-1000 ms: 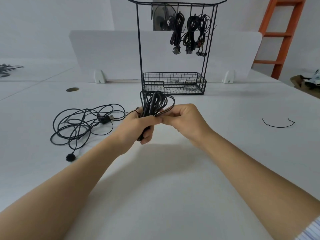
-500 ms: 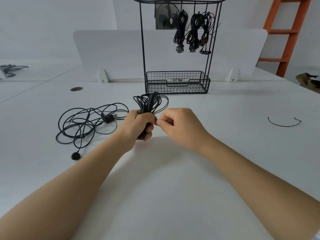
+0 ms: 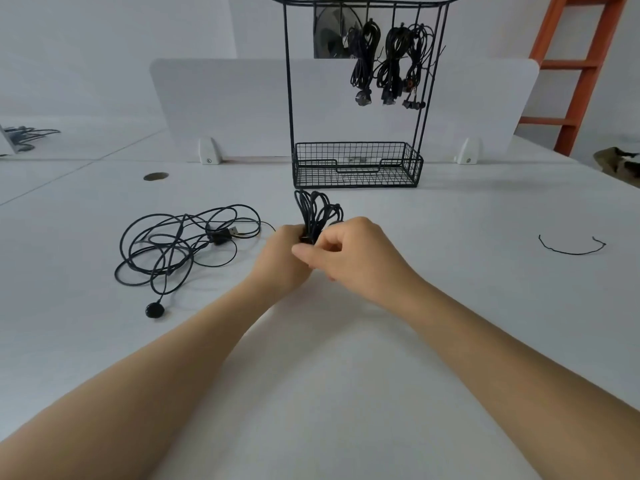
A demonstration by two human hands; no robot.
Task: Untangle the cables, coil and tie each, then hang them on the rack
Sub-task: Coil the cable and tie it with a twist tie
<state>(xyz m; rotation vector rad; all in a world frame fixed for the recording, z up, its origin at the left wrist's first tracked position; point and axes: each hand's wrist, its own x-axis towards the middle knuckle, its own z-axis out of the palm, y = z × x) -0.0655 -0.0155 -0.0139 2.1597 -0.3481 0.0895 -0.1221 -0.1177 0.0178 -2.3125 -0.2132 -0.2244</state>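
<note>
Gripping a thin black cable coil in the left hand, loops fanning upward, and pinching its waist with the right hand. Left of the hands, a loose tangle on the white table; beyond, a wire rack with 3 tied bundles.

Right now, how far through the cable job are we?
Done: three coiled bundles hang on the rack. In hand: the left hand grips a coiled cable while the right hand pinches at its middle, apparently tying it; no tie shows. Left: hang that one, then sort the loose cable tangled on the table, probably with the tie wire lying to the right.
</note>
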